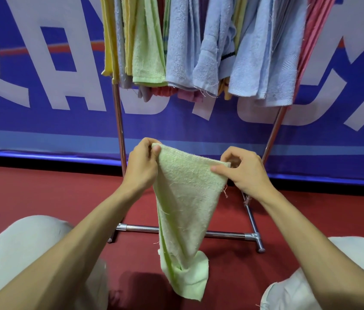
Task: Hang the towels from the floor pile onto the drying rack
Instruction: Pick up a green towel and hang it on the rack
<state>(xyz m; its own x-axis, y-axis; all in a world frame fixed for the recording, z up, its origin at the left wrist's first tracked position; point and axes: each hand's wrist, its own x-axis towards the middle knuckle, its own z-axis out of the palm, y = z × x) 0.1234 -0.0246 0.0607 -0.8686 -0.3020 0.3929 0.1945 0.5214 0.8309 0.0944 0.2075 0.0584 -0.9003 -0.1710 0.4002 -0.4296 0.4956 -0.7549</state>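
A pale green towel (185,211) hangs in front of me, stretched between both hands along its top edge. My left hand (141,165) pinches its left corner; my right hand (242,171) pinches its right corner. The lower end dangles just above the red floor. Behind it stands the chrome drying rack (118,121), its top loaded with several hung towels: yellow, green (147,45), light blue (212,45) and pink. No floor pile shows in this view.
The rack's base bar (225,234) and feet lie on the red floor (42,193) just past the towel. A blue banner with white letters (42,74) forms the wall behind. My knees in light trousers (26,249) frame the bottom corners.
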